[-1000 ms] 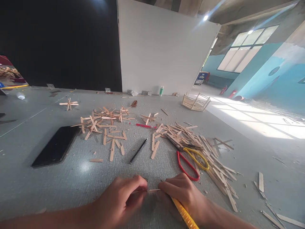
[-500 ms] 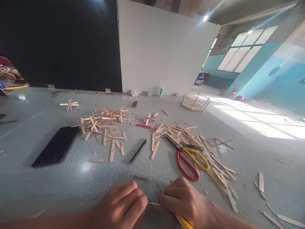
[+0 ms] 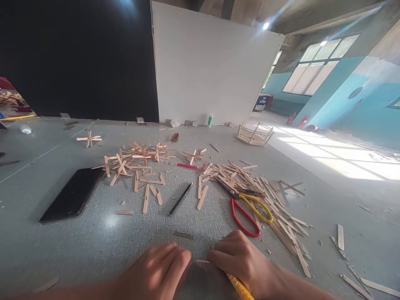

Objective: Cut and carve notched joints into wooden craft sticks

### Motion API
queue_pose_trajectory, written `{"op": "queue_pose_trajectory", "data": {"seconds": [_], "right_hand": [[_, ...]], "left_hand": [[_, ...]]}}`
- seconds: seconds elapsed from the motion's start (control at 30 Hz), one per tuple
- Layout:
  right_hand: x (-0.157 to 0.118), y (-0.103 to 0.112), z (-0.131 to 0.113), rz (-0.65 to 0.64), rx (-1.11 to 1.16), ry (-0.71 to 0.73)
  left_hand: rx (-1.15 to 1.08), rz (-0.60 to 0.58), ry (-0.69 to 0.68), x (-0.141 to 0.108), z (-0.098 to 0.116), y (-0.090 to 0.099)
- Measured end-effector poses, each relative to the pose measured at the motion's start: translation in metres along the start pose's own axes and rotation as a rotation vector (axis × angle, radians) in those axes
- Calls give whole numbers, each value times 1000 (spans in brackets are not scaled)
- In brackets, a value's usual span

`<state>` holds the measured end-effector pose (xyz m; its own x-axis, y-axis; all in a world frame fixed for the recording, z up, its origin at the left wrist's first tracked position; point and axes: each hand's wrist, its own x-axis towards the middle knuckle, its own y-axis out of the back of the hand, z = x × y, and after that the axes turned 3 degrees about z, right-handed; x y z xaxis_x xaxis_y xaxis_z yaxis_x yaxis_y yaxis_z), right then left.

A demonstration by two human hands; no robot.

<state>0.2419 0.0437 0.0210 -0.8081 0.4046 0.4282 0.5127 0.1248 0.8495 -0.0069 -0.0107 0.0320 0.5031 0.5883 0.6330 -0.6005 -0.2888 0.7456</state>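
Observation:
At the bottom middle, my left hand [image 3: 164, 266] is closed, its fingertips pinched at one end of a thin wooden craft stick [image 3: 201, 261]. My right hand [image 3: 239, 260] is closed at the stick's other end. It also grips a yellow-handled knife [image 3: 239, 286], whose handle comes out below the palm; a thin dark tip shows beside the knuckles. Only a short length of the stick is visible between the hands. Just beyond them lies a flat stick piece [image 3: 183, 236]. A black pen [image 3: 181, 199] rests farther off, and scissors [image 3: 245, 216] with red and yellow handles lie to its right.
Loose craft sticks [image 3: 250, 181] are heaped at right, with glued stick pieces [image 3: 137, 158] at left. A black phone [image 3: 71, 196] lies left. A stick frame [image 3: 255, 134] and a small green-labelled bottle [image 3: 210, 120] stand near the white board [image 3: 212, 62].
Both hands still hold the stick and have shifted slightly, the stick appearing a little higher. The view has moved slightly; the things on the table stay put.

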Motion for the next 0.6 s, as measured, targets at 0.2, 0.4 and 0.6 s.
{"op": "queue_pose_trajectory", "data": {"seconds": [0.2,0.4,0.6], "right_hand": [[-1,0,1,-10,86,-89],[-2,-2,4,5,118,-109],[-3,-4,5,13,144,-115]], "left_hand": [[-167,-108,55,5,-11,-5],[-178,-66,54,10,-13,-3],[-218,43,60,4,-16,-15]]}}
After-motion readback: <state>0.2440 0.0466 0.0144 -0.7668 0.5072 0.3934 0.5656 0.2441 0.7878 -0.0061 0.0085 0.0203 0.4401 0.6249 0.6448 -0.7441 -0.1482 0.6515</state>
